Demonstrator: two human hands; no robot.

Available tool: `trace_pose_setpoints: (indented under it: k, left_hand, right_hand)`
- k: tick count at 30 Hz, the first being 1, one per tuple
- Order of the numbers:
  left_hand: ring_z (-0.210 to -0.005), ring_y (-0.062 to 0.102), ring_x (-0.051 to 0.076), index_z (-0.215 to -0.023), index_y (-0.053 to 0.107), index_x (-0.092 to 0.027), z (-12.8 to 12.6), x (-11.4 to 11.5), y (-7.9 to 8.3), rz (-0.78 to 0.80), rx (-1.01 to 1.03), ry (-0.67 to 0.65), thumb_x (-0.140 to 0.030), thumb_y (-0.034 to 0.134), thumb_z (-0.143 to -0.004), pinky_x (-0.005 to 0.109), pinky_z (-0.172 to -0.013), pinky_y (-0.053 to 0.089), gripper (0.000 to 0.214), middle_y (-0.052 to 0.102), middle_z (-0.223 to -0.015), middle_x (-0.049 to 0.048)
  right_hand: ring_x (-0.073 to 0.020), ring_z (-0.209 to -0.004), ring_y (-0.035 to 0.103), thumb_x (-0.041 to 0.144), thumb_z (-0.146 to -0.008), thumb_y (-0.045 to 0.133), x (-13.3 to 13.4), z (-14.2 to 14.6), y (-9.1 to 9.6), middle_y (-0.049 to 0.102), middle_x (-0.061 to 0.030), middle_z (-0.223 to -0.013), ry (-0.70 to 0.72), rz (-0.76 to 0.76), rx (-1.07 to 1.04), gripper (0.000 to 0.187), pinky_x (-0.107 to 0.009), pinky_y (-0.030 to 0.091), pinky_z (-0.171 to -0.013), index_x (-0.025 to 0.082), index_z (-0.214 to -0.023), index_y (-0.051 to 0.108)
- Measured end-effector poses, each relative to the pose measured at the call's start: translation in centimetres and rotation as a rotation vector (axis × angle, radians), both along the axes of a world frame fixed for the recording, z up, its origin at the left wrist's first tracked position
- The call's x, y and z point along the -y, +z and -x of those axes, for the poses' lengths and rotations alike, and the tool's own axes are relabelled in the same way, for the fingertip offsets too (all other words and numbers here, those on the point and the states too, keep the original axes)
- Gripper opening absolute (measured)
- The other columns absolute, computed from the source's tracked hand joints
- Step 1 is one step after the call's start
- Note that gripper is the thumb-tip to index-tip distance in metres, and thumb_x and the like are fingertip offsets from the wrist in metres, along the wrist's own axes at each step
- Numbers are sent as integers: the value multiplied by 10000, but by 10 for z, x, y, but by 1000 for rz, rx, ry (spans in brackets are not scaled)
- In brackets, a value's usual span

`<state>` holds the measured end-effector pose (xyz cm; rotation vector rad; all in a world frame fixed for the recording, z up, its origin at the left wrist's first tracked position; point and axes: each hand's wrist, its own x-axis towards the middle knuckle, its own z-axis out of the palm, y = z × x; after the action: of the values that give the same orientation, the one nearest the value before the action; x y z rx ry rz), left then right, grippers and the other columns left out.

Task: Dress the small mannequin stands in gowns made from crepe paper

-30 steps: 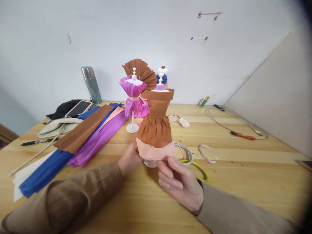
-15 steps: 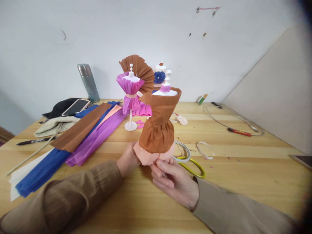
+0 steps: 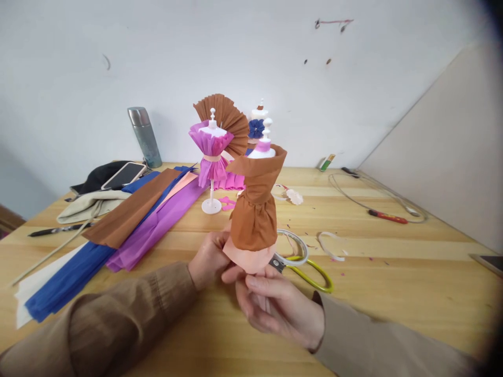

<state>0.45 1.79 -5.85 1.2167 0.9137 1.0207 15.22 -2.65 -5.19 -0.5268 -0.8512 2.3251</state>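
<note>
A white miniature dress form (image 3: 262,152) in a brown strapless paper dress (image 3: 257,225) stands tilted at the centre, its knobbed top leaning to the right, above the near part of a pale wooden worktop (image 3: 393,314). The dress has a folded, flaring neckline, a cinched waist and a gathered skirt, below which a pale pink paper underskirt (image 3: 251,257) shows. A purple band (image 3: 263,146) circles the form's neck.

The left hand (image 3: 210,259) is curled closed at the left edge of the pink underskirt, with hold of the dressed form low down; some of its fingers are hidden behind the hem. The right hand (image 3: 281,303) is half closed just under the hem, thumb and fingers bent towards each other; whether they grip the form's hidden foot cannot be told.

Just right of the skirt, a white ring-shaped roll (image 3: 305,251) overlaps scissors with yellow loop handles (image 3: 322,279). Behind and to the left, a second white dress form on a round foot (image 3: 211,206) wears a purple and pink ruffled paper dress (image 3: 212,170); near it rises a brown pleated paper fan (image 3: 223,118). Farther left lie overlapping folded strips of brown paper (image 3: 129,209), blue paper (image 3: 66,283) and purple paper (image 3: 157,228).
</note>
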Motion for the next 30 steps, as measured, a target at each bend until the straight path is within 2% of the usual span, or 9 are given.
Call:
trace_pose_setpoints:
  k: [6,11,13,15,17,19,23,26,30]
  left_hand:
    - [-396,424,67,-758,687,-128,2,-5,-4,-16,-47,60,-338,740,-659,195,-421,327,238,519,-439,-37]
    - [-399,437,62,-683,644,-128,0,-2,2,64,-63,94,-334,752,-583,189,-419,318,253,548,-475,-35]
    - [-462,481,68,-669,634,-130,-1,0,6,104,-39,119,-320,762,-558,194,-470,371,254,593,-553,-21]
    - [-498,493,76,-661,635,-131,-2,3,10,129,-44,132,-310,766,-543,201,-500,388,252,589,-564,-22]
    - [-487,461,70,-648,645,-128,-2,6,12,111,-98,135,-289,761,-545,196,-487,357,224,557,-530,-31]
    - [-479,437,64,-636,653,-127,-2,8,12,77,-146,141,-258,751,-553,193,-475,336,184,548,-517,-32]
    - [-497,481,81,-632,645,-133,-3,10,7,64,-143,159,-245,753,-569,200,-486,374,167,588,-553,-12]
    - [-535,509,93,-650,649,-136,-3,10,4,16,-137,163,-279,743,-612,205,-512,399,175,615,-604,5]
    - [-600,536,115,-700,684,-142,-2,12,4,-109,-252,130,-243,681,-673,218,-561,425,105,647,-669,18]
  right_hand:
    - [-35,-320,481,467,-720,766,4,-3,1,691,-22,-611,167,-121,111,375,-145,271,-289,111,-807,686]
    - [-36,-392,504,371,-765,699,14,-4,10,647,3,-636,218,-327,305,242,-142,324,-352,137,-796,647]
    - [-50,-431,481,284,-775,651,16,-5,16,600,20,-608,84,-585,406,123,-171,346,-397,165,-750,629]
    - [-68,-465,457,219,-777,618,18,-8,22,562,28,-582,-99,-981,489,69,-208,354,-445,188,-716,609]
    - [-95,-500,471,232,-803,612,18,-12,26,563,19,-584,-274,-1364,531,76,-251,378,-500,202,-736,593]
    - [-127,-537,508,295,-858,592,18,-15,28,582,0,-606,-417,-1614,553,104,-290,402,-540,211,-797,578]
    - [-137,-504,483,228,-867,551,11,-17,29,532,17,-576,-612,-1766,601,15,-296,369,-495,231,-881,547]
    - [-136,-557,514,87,-824,564,1,-17,27,568,6,-635,-778,-1843,742,209,-277,414,-519,218,-986,579]
    - [-190,-772,593,29,-822,571,-10,-18,23,683,-99,-893,-898,-2127,909,400,-324,491,-646,133,-1207,592]
